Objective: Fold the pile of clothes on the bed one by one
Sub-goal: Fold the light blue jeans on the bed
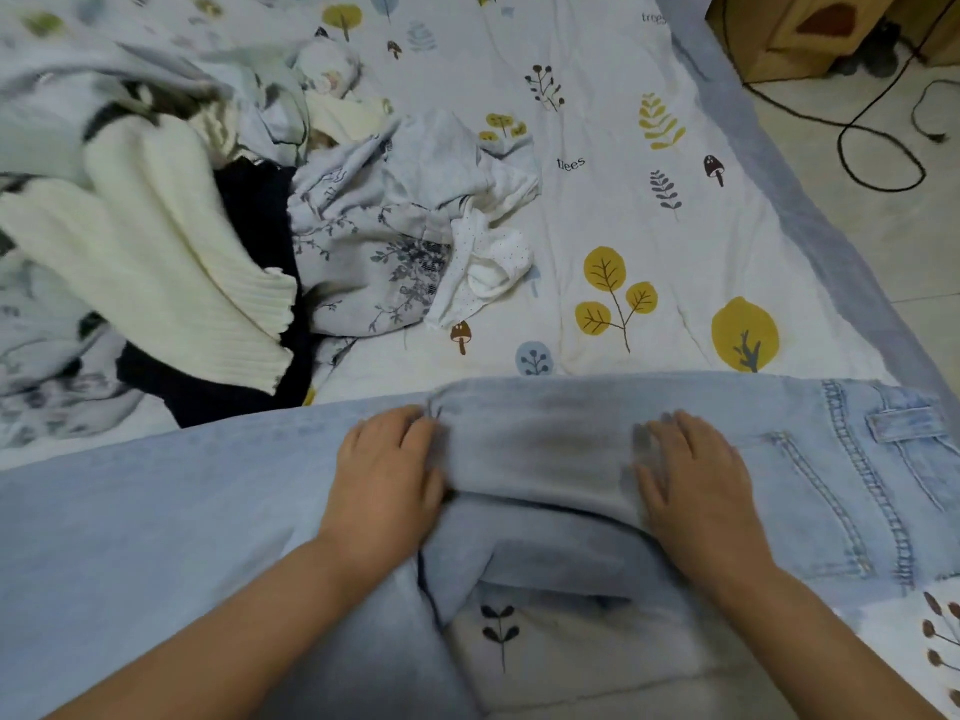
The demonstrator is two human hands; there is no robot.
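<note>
Light blue jeans [540,444] lie spread across the near part of the bed, waistband and pocket stitching toward the right. My left hand [387,480] rests flat on the denim near the middle, fingers together and pointing away from me. My right hand [696,485] presses flat on the jeans a little to the right, fingers slightly apart. Neither hand grips the cloth. The pile of clothes [218,210] sits at the upper left: a cream ribbed sweater [156,262], a dark garment [260,220] and a pale floral-print piece [374,252].
The bed sheet [623,189] is white with yellow trees, mushrooms and leaves. The bed's right edge [831,241] runs diagonally, with tiled floor, black cables [878,148] and a wooden cabinet [810,28] beyond it.
</note>
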